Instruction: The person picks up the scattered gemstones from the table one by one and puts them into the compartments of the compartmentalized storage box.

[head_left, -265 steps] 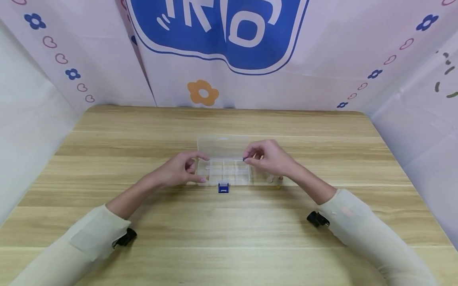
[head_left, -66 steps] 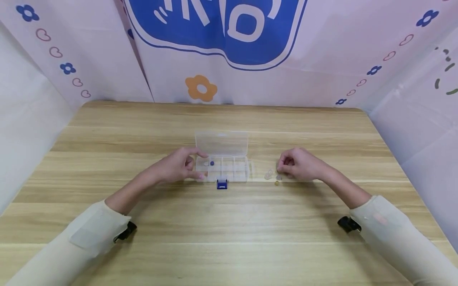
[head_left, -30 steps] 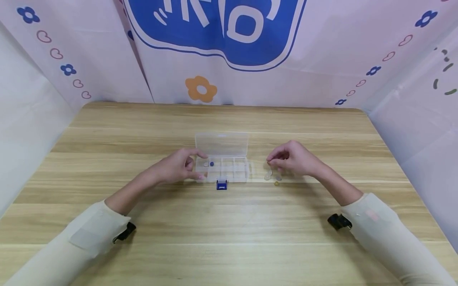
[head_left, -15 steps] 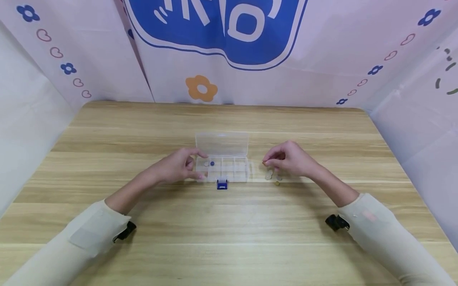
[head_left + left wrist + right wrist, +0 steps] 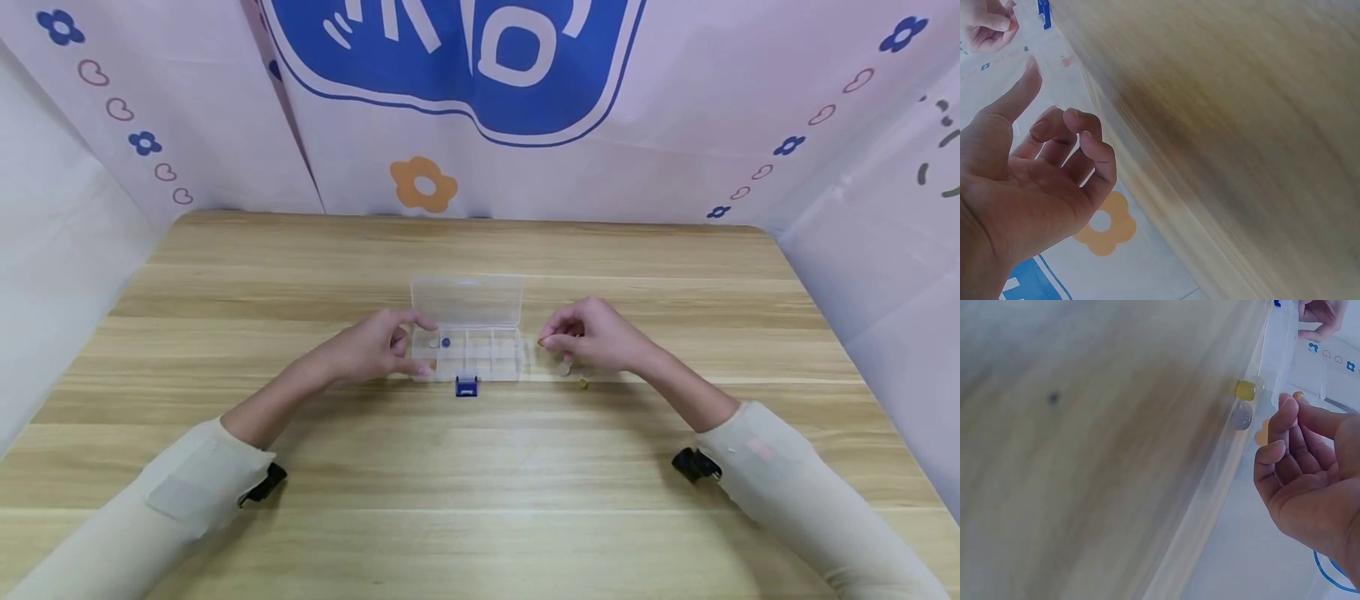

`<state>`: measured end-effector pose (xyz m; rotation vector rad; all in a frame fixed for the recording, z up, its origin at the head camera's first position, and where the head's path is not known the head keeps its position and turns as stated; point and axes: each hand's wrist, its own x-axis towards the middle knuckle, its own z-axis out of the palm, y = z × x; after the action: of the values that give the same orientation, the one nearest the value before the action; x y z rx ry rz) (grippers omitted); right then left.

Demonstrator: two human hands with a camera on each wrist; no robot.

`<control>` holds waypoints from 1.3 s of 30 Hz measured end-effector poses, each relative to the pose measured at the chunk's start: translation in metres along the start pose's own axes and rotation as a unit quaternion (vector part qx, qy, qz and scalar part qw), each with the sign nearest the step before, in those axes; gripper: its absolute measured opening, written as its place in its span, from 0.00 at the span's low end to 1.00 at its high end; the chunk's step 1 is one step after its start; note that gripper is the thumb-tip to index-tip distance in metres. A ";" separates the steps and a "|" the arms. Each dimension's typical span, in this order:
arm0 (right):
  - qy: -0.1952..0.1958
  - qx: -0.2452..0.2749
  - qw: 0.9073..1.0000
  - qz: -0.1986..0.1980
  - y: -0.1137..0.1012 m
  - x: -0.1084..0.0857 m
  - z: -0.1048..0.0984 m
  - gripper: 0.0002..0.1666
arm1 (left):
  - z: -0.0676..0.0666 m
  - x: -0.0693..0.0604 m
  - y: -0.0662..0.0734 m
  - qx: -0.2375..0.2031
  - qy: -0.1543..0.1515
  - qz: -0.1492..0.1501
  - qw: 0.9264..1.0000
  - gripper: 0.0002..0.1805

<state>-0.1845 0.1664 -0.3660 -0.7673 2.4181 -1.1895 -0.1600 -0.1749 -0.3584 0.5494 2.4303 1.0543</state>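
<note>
A clear plastic compartment box (image 5: pixel 480 367) lies on the table with its lid (image 5: pixel 467 302) raised at the back and a blue latch (image 5: pixel 467 387) in front. My left hand (image 5: pixel 367 344) holds the box's left end, index finger at the back edge and thumb near the front. A blue bead (image 5: pixel 446 342) and a clear bead (image 5: pixel 433 342) sit in separate back compartments; something orange shows beside my thumb. Right of the box, my right hand (image 5: pixel 592 335) pinches a small orange bead (image 5: pixel 1298 395) between thumb and index finger.
Below my right hand lie a yellow bead (image 5: pixel 582 384), squarish in the right wrist view, and clear beads (image 5: pixel 1242 417). The wooden table (image 5: pixel 480 483) ends at a white printed cloth (image 5: pixel 570 187) behind.
My right hand has placed the blue bead in the box, gone back to the loose beads and picked up an orange one. It now moves left toward the box. My left hand stays put.
</note>
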 end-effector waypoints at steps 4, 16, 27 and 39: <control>-0.004 0.005 1.000 -0.003 -0.001 0.002 0.002 0.04 | 0.000 -0.001 -0.001 0.002 0.000 0.006 1.000 0.33; -0.008 0.004 1.000 -0.006 -0.004 0.007 0.005 0.05 | 0.001 0.001 -0.002 0.003 0.000 0.006 1.000 0.33; -0.010 0.012 1.000 0.000 -0.013 0.015 0.011 0.05 | 0.001 0.001 -0.003 0.002 0.002 0.006 1.000 0.33; -0.015 0.001 1.000 -0.025 -0.025 0.023 0.017 0.05 | 0.001 0.000 -0.003 -0.002 0.005 0.007 1.000 0.32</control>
<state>-0.1856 0.1292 -0.3572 -0.8423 2.3871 -1.1896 -0.1602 -0.1762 -0.3610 0.5629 2.4364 1.0692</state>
